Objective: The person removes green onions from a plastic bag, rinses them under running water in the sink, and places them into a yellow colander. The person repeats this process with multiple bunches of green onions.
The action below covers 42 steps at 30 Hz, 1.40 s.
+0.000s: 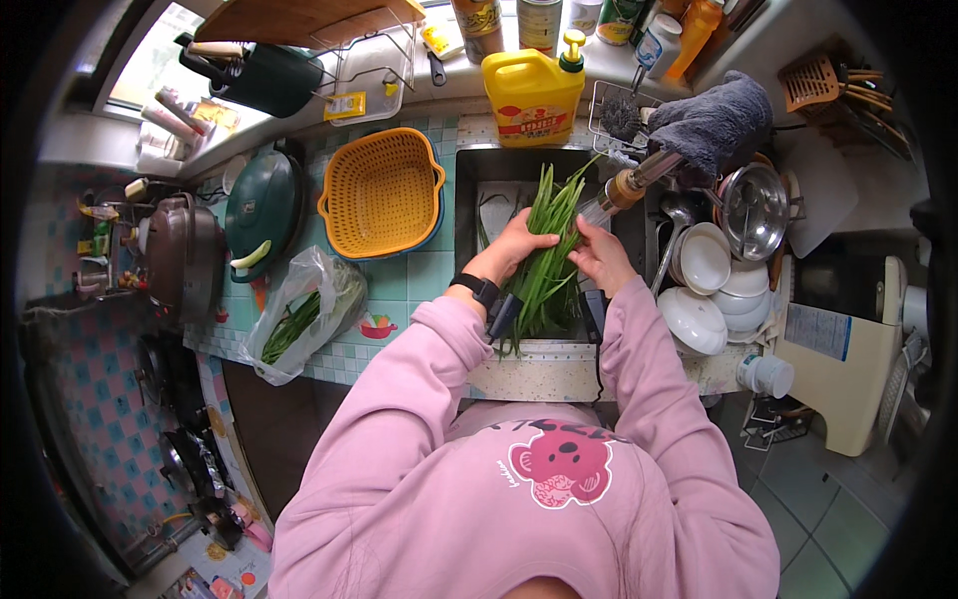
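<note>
A bunch of long green leaves, like garlic chives [550,258], lies slantwise over the metal sink [468,195]. My left hand [520,243] is closed around the bunch, its thumb across the leaves. At the bunch's right side, the fingers of my right hand [599,251] pinch some of the leaves. Water sprays from the faucet [625,189] just above my right fingers. More green leaves lie at the left in the sink. On the tiled counter, a clear plastic bag [329,299] holds further green stalks.
An orange basket [383,195] stands left of the sink, near a dark green lidded appliance [262,202]. A yellow detergent jug [533,97] stands behind the sink. White bowls [703,258] and a metal bowl [754,210] are stacked at the right. A grey cloth [711,120] hangs over the faucet.
</note>
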Available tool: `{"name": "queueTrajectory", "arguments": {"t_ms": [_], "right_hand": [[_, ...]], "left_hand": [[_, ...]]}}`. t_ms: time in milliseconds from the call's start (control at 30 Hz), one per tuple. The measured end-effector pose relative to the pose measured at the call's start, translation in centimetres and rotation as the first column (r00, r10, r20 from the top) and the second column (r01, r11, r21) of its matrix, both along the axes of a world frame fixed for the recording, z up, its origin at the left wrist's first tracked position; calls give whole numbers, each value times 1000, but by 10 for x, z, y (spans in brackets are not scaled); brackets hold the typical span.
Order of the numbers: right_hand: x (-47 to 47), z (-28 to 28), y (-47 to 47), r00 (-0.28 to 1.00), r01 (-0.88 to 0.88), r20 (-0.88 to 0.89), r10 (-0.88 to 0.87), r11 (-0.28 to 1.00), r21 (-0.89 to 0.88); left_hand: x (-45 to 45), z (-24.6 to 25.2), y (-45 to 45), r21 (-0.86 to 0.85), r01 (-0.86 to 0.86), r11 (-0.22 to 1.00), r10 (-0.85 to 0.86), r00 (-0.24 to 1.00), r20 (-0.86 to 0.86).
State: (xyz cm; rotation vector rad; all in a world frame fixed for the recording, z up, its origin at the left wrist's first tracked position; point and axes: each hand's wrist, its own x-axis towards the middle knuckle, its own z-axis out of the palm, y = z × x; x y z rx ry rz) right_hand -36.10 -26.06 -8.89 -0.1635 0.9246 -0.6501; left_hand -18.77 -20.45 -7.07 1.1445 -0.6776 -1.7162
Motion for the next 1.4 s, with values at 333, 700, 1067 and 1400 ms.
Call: {"name": "queueTrajectory", "arguments": {"t_ms": [333,700,1067,1400], "right_hand": [[2,13,4,996,-59,67,63,996,-67],[-6,20,30,923,-196,-380,55,919,-342],[-9,-4,54,791,-185,-595,145,983,-6],[-39,12,16,928,106,-314,-202,949,-296]], "left_hand": [[1,12,3,-38,68,997,-68,998,-18],[11,7,7,205,-96,974,131,978,-163],[9,13,10,323,-91,942,178,951,-253],[20,15,11,245,-124,962,156,981,-116]]}}
